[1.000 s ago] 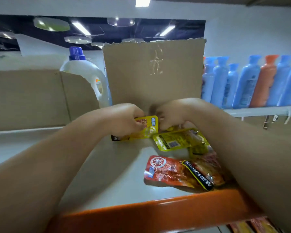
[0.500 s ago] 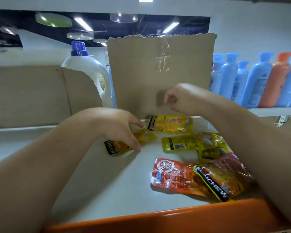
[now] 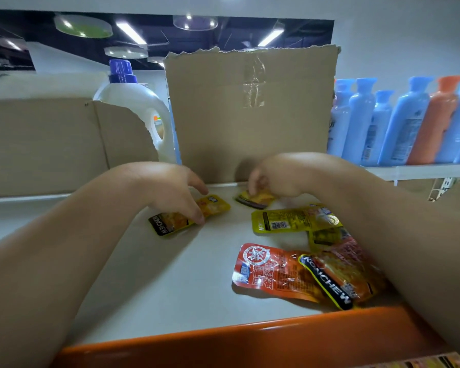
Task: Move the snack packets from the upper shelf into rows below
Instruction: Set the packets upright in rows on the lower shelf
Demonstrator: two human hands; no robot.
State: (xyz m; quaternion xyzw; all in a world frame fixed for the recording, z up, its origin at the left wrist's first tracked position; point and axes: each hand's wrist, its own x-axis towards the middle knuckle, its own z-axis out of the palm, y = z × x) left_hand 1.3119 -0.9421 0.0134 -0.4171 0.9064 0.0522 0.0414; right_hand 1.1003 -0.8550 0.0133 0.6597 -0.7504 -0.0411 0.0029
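The snack packets are all on the upper shelf (image 3: 144, 274), loose and not in any row. A yellow Konchew packet (image 3: 213, 205) lies flat toward the far middle, and the left hand (image 3: 170, 192) rests on it with spread fingers pressing down. I see no finger hooked under it. Just right of it, against the back, the right hand (image 3: 276, 179) has its fingers curled and pinches a small orange-yellow packet (image 3: 255, 199), one end of which is tipped up off the shelf.

Nearer and to the right sits a heap: a barcode packet (image 3: 284, 221) face down, a red packet (image 3: 271, 272), and a black-banded packet (image 3: 337, 277) lying across the red one's right end. Others are partly hidden under the right forearm.

By my reckoning the job is barely under way. At least five packets remain up here, and only a sliver of the shelf below shows past the orange front rail (image 3: 250, 338), too little to judge its rows.

Behind stand a torn cardboard panel (image 3: 250, 115), a white detergent jug (image 3: 133, 102), and blue and orange bottles (image 3: 409, 120) at the far right.
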